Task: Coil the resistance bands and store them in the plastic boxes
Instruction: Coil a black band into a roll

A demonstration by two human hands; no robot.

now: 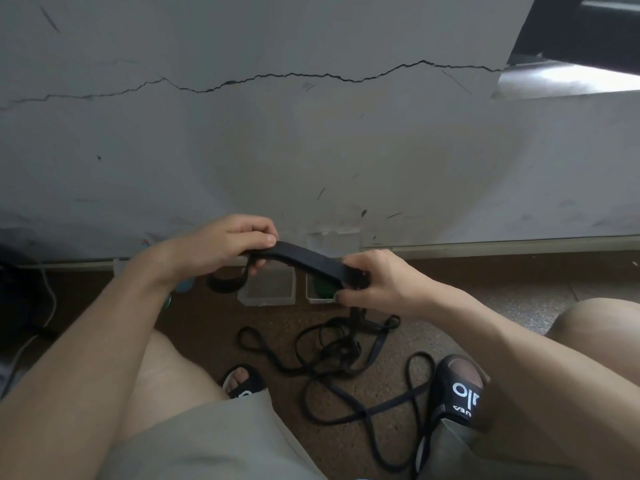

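Observation:
A wide black resistance band (308,261) stretches flat between my two hands above the floor. My left hand (225,247) pinches its left end, and a small loop of the band hangs below that hand. My right hand (377,282) grips the right end, folded into a bunch. Under the band, against the wall, stand two clear plastic boxes: one (268,289) shows nothing inside, the other (320,292) holds something green. Several thin black bands (332,351) lie tangled on the floor between my feet.
A cracked grey wall (311,150) rises just behind the boxes. My knees and black sandals (457,389) flank the tangle on the speckled brown floor. White cables (48,296) and dark objects lie at the far left. Something blue-green (183,285) peeks out behind my left wrist.

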